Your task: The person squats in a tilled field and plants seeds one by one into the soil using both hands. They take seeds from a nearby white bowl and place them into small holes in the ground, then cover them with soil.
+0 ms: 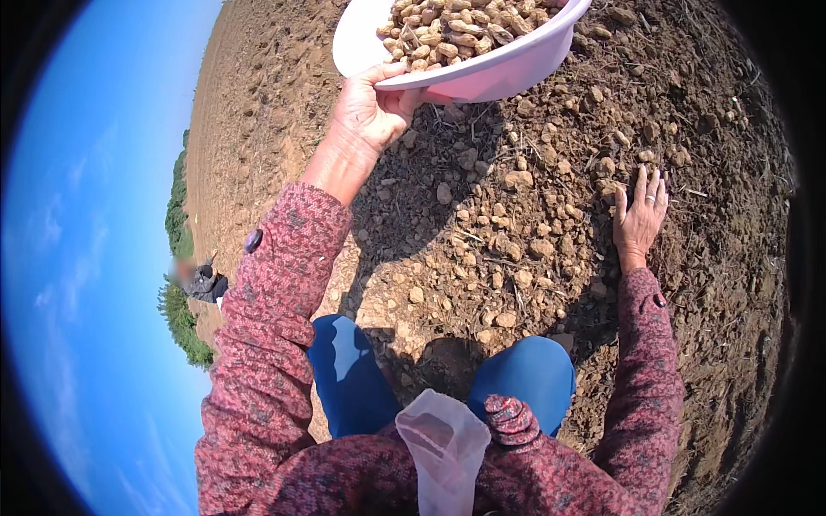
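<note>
A pale pink-white plastic basin [503, 74] at the top edge holds a heap of unshelled peanuts [461, 32]. My left hand [371, 116] grips its near rim, thumb over the edge and fingers below. The basin tilts, and its far part is cut off by the frame. Out to the right, my right hand [639, 222] reaches down to the loose brown soil [710, 258], back upward, a ring on one finger. Its fingers are somewhat apart, and no object shows in them. Small clods [646, 156] lie just beyond the fingertips.
Dry clods [518, 179] and bits of straw cover the ground between my arms. My bent knees [526, 380] are below, with a translucent plastic piece [445, 438] hanging at my chest. Another person [206, 284] is at the far left, near green trees [184, 322].
</note>
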The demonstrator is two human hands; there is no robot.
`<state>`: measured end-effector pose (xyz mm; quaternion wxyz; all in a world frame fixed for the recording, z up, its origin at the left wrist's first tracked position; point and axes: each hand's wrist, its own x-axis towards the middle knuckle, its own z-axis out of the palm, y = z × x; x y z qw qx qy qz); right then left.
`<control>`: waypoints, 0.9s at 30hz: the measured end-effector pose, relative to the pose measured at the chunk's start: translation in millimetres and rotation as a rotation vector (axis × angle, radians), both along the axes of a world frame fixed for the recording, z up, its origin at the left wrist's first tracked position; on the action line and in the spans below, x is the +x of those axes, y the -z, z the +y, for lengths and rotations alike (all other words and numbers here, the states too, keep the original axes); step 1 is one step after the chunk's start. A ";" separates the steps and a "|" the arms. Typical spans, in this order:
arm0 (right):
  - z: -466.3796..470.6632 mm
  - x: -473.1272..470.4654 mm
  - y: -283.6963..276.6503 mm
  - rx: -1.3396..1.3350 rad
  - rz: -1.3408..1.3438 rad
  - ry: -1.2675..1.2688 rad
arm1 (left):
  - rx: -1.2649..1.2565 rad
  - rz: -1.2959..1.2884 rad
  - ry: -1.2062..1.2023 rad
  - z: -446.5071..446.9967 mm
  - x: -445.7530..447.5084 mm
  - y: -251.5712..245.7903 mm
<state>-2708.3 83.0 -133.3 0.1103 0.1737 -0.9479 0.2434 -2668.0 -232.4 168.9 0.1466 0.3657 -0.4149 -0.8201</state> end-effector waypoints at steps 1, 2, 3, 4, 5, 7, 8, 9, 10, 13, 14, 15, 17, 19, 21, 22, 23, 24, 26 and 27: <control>-0.8 0.9 1.4 0.025 -0.019 0.006 | 0.021 0.049 0.023 -10.2 -18.2 -9.9; -0.5 -0.8 0.8 0.028 -0.007 0.013 | 0.014 0.049 -0.007 -12.5 -40.8 -19.3; 0.2 -1.7 0.2 0.034 0.003 0.019 | 0.007 0.111 0.028 -21.6 -63.9 -21.1; 2.0 -3.1 5.5 0.042 0.046 0.031 | -0.122 0.091 -0.007 -14.7 -83.7 -22.8; 6.8 -9.0 0.1 0.061 0.059 0.038 | -0.151 0.112 -0.007 -12.7 -103.2 -21.7; 3.9 -7.0 4.1 0.049 0.062 0.019 | -0.175 0.142 -0.036 -18.3 -122.6 -10.2; -2.0 -2.7 1.9 0.019 0.047 0.000 | -0.185 0.148 -0.054 -25.7 -124.2 -6.3; -1.5 -2.8 3.4 0.012 0.042 -0.005 | -0.167 0.158 -0.062 -32.2 -132.7 12.1; 0.5 -3.2 5.1 -0.005 0.029 -0.005 | -0.138 0.165 -0.065 -37.5 -142.0 32.9; 3.2 -4.5 0.0 0.014 0.008 -0.033 | -0.035 0.186 -0.074 -61.0 -158.0 93.3; 3.9 -4.5 -4.1 0.033 -0.015 -0.031 | 0.018 0.196 -0.067 -68.9 -162.2 115.1; 2.4 -5.1 -7.2 -0.011 -0.021 -0.049 | 0.054 0.204 -0.064 -73.5 -162.4 128.2; 5.5 -6.9 -6.2 0.010 -0.016 -0.041 | 0.109 0.217 -0.019 -80.7 -167.0 147.3; 8.8 -5.3 -8.1 0.024 -0.032 -0.006 | 0.143 0.199 0.075 -83.5 -160.9 156.1; 8.1 -6.3 -5.8 0.023 -0.024 -0.025 | 0.111 0.076 0.278 -85.7 -126.9 157.2; 7.3 -7.1 -6.4 0.031 -0.034 -0.041 | 0.031 -0.052 0.454 -80.8 -101.0 153.9; 11.5 -8.0 -8.8 0.106 -0.021 -0.018 | -0.051 -0.158 0.648 -73.9 -75.0 154.4; 7.0 -6.6 -13.2 0.162 -0.016 -0.006 | -0.264 -0.271 0.828 -69.4 -40.8 152.3; -9.4 -1.9 -27.9 0.185 0.007 0.018 | -0.653 -0.396 1.085 -56.1 21.6 163.3; -28.6 -2.5 -47.4 0.171 0.124 -0.052 | -0.841 -0.409 1.152 -46.2 48.4 164.5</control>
